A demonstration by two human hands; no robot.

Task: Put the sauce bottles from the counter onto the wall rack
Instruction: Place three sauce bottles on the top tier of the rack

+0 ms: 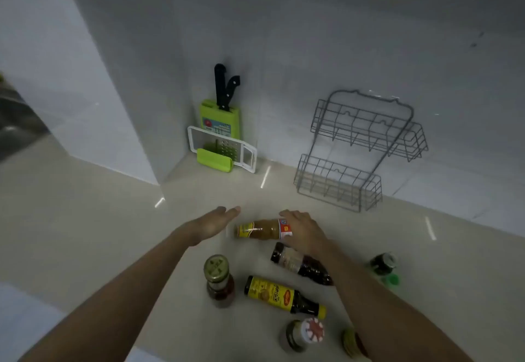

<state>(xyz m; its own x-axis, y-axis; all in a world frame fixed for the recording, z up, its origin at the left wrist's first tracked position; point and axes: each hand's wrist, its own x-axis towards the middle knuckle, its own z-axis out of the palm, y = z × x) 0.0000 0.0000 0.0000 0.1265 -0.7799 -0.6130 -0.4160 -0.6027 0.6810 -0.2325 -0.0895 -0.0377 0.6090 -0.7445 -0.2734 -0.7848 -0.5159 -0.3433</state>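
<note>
While both hands' fingers hover spread, empty, the lying amber bottle (262,229) looks glassy, slick; grasp mid-body.

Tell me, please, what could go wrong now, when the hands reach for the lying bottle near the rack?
1. The amber bottle lies on its side on the smooth counter. The right hand covers only one end and the left hand is open beside it, so it may roll.
2. The right forearm passes just over the dark bottle and could nudge it.
3. The rack is open wire; a bottle set down tilted might tip.
</note>
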